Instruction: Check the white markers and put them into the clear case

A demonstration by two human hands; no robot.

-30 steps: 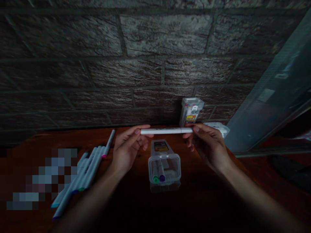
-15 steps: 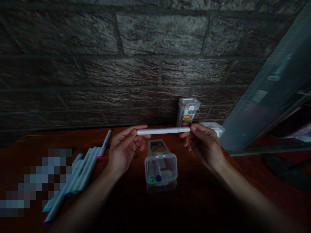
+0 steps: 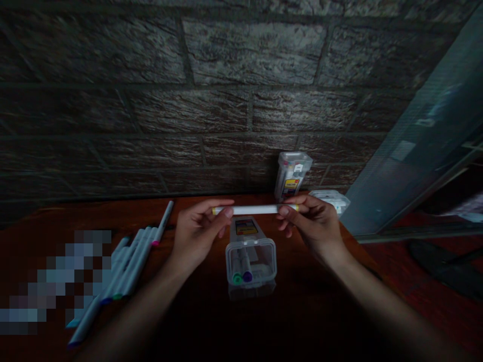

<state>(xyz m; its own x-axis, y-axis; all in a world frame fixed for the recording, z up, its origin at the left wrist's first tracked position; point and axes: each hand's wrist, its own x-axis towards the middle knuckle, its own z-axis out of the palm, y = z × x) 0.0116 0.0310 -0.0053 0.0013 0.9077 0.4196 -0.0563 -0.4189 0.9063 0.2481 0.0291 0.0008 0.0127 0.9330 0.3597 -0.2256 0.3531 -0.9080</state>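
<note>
A white marker (image 3: pixel 255 209) with yellow ends lies level in the air, held at both ends. My left hand (image 3: pixel 199 226) pinches its left end between thumb and fingers. On its right end, my right hand (image 3: pixel 313 221) grips with thumb and fingers. Just below the marker, a clear plastic case (image 3: pixel 251 261) lies on its side on the table, its opening facing me. Inside it rest a green-ended marker (image 3: pixel 237 278) and a purple-ended marker (image 3: pixel 247 276).
Several white markers (image 3: pixel 132 256) lie on the wooden table (image 3: pixel 94 213) to the left, partly under a pixelated patch. Against the brick wall (image 3: pixel 226 110) stands an upright case of markers (image 3: pixel 292 176). Another clear plastic piece (image 3: pixel 332 200) sits right of it, near the table's edge.
Both hands have shifted their grip inward along the marker, which has dropped slightly. Yellow now shows at its right end too. The case and loose markers have stayed put.
</note>
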